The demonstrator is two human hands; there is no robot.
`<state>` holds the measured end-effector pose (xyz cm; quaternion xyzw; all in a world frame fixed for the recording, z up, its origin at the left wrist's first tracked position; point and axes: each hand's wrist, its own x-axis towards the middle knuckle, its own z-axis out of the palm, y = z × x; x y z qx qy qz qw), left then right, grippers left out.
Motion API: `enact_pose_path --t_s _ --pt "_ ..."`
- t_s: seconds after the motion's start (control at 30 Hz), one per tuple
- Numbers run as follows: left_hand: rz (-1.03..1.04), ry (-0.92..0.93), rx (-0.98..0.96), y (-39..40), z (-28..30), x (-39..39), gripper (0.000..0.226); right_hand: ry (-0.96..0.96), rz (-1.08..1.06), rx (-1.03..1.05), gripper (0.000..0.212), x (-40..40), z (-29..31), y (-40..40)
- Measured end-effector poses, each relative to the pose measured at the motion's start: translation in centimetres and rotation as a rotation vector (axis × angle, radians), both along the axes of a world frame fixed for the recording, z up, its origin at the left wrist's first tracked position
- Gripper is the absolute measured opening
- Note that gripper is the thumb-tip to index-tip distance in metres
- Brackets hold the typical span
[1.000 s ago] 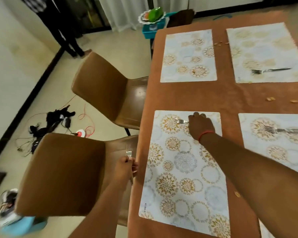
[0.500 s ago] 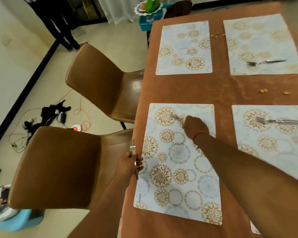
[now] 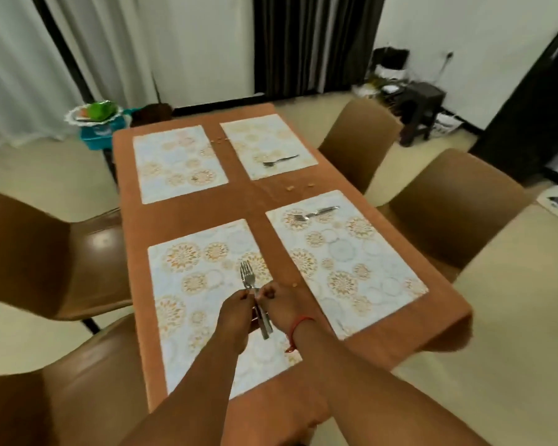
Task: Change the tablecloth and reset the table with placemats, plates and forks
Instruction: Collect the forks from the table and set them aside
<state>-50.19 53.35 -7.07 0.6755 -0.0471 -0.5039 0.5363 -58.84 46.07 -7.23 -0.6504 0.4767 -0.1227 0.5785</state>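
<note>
An orange-brown tablecloth (image 3: 187,210) covers the table, with patterned placemats on it. Over the near left placemat (image 3: 187,304) my left hand (image 3: 236,317) and my right hand (image 3: 281,300) meet, both gripping forks (image 3: 250,284) held together, tines pointing away. One fork (image 3: 310,215) lies on the near right placemat (image 3: 351,268). Another fork (image 3: 279,160) lies on the far right placemat (image 3: 268,143). The far left placemat (image 3: 174,162) carries no fork. No plates are in view.
Brown chairs stand at the left (image 3: 39,252) and the right (image 3: 448,214) of the table. Crumbs (image 3: 290,188) lie on the cloth. A blue bin (image 3: 100,133) with a green-topped dish stands past the far left corner, and a dark stool (image 3: 419,101) at the back right.
My view swung from the table's left side to its near end. My right hand lifted the fork off the near left placemat and joined my left hand, which holds its own fork.
</note>
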Motion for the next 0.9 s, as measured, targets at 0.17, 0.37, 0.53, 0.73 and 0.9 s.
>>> enact_pose_path --t_s 0.17,0.37,0.53,0.73,0.9 --pt "-0.081 0.043 -0.024 -1.4 0.9 -5.9 0.026 0.049 -0.110 -0.079 0.018 -6.8 1.9 0.4" --pt "-0.221 0.014 -0.041 -5.4 2.3 -14.4 0.024 0.142 -0.149 -0.179 0.008 -16.3 1.7 -2.1" --pt "-0.200 0.069 -0.041 -11.0 2.1 -24.2 0.025 0.101 -0.228 -0.133 0.015 -25.7 1.6 -7.5" --pt "-0.082 0.184 -0.042 -18.8 2.9 -37.6 0.027 0.116 -0.227 -0.125 0.028 -37.7 2.0 -15.5" --pt "0.012 0.204 -0.019 -23.3 4.1 -42.4 0.026 0.182 -0.099 -0.118 0.032 -42.4 2.0 -20.5"
